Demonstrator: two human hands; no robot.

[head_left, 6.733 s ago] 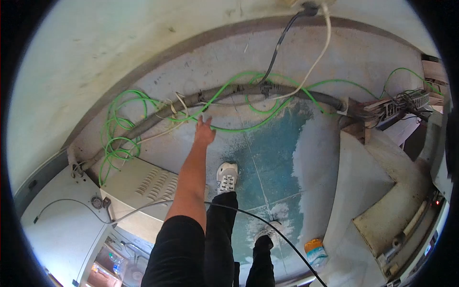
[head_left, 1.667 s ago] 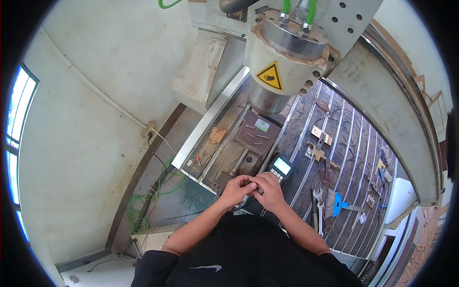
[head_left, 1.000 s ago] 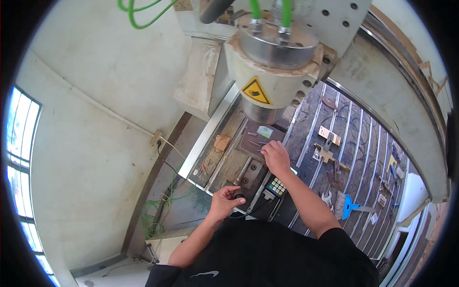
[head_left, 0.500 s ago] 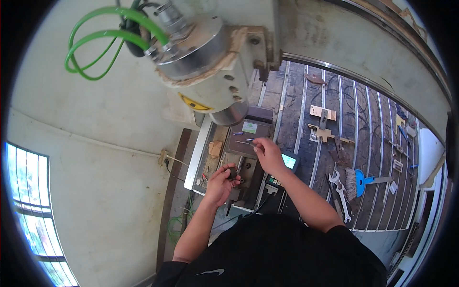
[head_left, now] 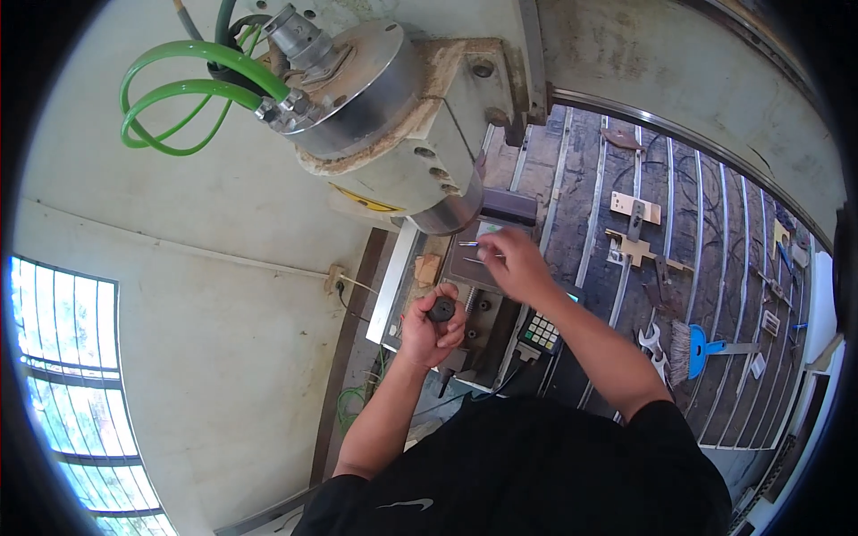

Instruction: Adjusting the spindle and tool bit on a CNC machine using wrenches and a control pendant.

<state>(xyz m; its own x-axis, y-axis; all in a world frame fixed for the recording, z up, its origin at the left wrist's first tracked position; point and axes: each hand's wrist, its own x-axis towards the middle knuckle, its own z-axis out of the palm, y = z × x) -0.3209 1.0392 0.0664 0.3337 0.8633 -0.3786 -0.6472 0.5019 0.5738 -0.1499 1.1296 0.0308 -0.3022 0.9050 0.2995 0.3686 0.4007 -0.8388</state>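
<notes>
My left hand (head_left: 431, 332) is closed round a dark, round nut-like part (head_left: 441, 309), whose face with a small hole points up. Over a brown block (head_left: 476, 275) on the machine bed, my right hand (head_left: 518, 266) has its thumb and fingers drawn together. Right by those fingertips are a short silver bit (head_left: 468, 244) and a thin pale rod (head_left: 474, 260). Whether the rod is in the fingers or lies on the block cannot be told. A large spindle motor (head_left: 384, 125) with green hoses hangs just above and left of the block.
A handheld keypad (head_left: 542, 332) lies under my right forearm. On the slotted bed at right are wrenches (head_left: 653, 348), a blue brush (head_left: 697, 347) and clamped brass-coloured pieces (head_left: 639, 248). A wood piece (head_left: 427, 268) sits left of the block. The gantry beam (head_left: 652, 62) crosses behind.
My view has shifted, moving the scene to the right. My right hand has moved farther over the block, toward the silver bit. My left hand has turned the dark part face up.
</notes>
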